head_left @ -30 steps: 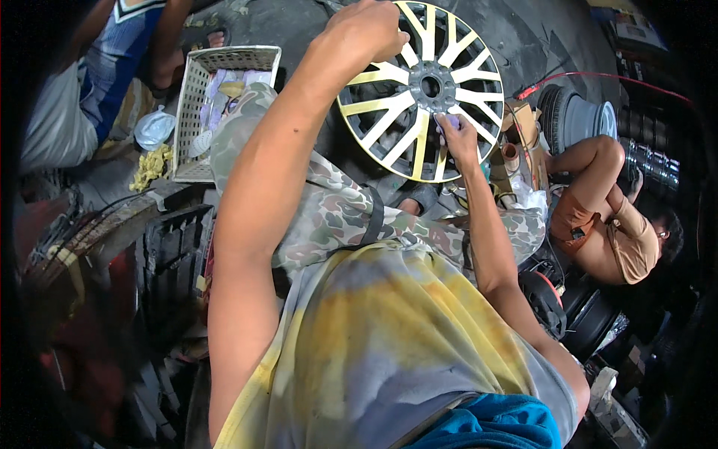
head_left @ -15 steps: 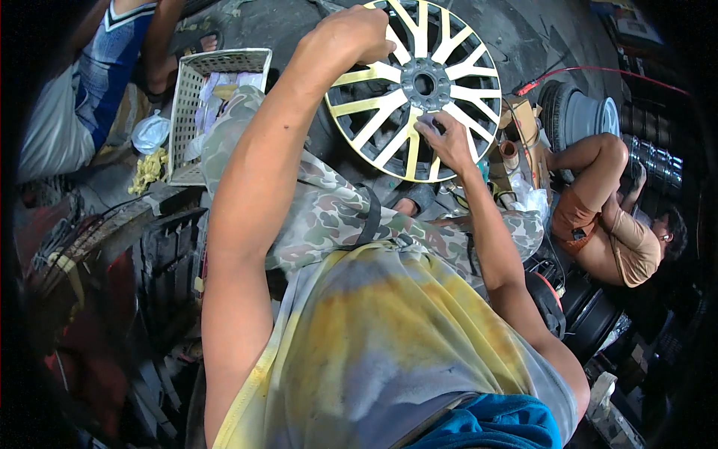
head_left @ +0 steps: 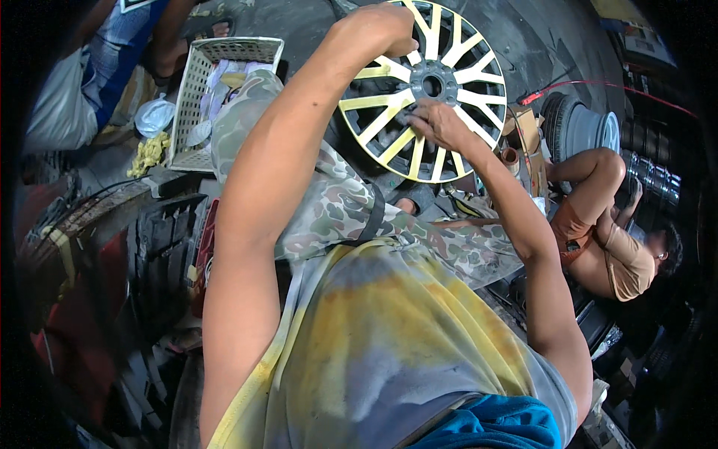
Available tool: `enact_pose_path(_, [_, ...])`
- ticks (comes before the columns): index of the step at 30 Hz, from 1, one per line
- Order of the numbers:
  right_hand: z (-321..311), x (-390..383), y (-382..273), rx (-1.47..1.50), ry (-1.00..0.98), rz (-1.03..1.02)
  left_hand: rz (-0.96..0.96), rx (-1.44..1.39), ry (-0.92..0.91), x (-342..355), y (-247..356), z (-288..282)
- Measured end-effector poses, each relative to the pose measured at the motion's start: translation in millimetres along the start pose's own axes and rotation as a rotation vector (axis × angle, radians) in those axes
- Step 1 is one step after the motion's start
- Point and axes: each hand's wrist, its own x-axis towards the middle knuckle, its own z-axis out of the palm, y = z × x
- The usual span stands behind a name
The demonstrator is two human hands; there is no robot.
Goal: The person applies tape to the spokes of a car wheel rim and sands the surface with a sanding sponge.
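A round alloy wheel (head_left: 421,163) with pale yellow spokes and a dark grey hub lies in front of me, beyond my knees. My left hand (head_left: 383,30) is curled over the wheel's upper left edge, its fingertips partly hidden behind the knuckles. Over the spokes just below the hub, my right hand (head_left: 443,126) is closed in a pinch. Something small and dark grey shows at its fingertips, too indistinct to name.
Left of the wheel stands a cream plastic basket (head_left: 182,112) with papers in it. A tyre with a silver wheel (head_left: 591,127) and a cardboard box (head_left: 526,127) are at right. One person (head_left: 598,224) sits at right; another person's leg (head_left: 90,82) is at upper left.
My right hand has moved up and left across the spokes toward the hub, its fingers drawn closer together. My left hand stays at the wheel's upper left. The whole view has shifted slightly.
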Motion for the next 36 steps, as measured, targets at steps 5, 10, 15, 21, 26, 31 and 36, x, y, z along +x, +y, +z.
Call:
enact_pose_path(5, [-4.8,13.2,21.0,-0.093,-0.069,0.017,0.009,-0.063,0.002,-3.3,-12.0,-4.9])
enact_pose_path(10, [10.3,1.3,26.1,0.057,-0.146,0.079,-0.014,-0.058,0.053,-6.2,-13.5,-6.0])
enact_pose_path(15, [-2.9,20.9,18.5,-0.086,-0.039,0.005,-0.048,-0.02,0.017,-7.7,-13.4,-7.7])
enact_pose_path(21, [-11.0,11.4,15.5,-0.016,-0.047,0.148,-0.015,-0.009,0.013,-3.0,-16.6,-6.7])
enact_pose_path(26, [-3.5,-7.5,-18.2,0.155,-0.05,0.187,-0.023,-0.008,0.045,-3.3,-19.9,-2.2])
enact_pose_path(31, [11.3,-8.2,1.8,-0.053,0.046,0.194,-0.016,-0.042,0.057,-0.5,-13.5,-3.4])
enact_pose_path(36, [1.7,-11.3,-19.1,0.178,-0.018,0.277,0.032,-0.019,0.076,-5.5,-18.4,0.8])
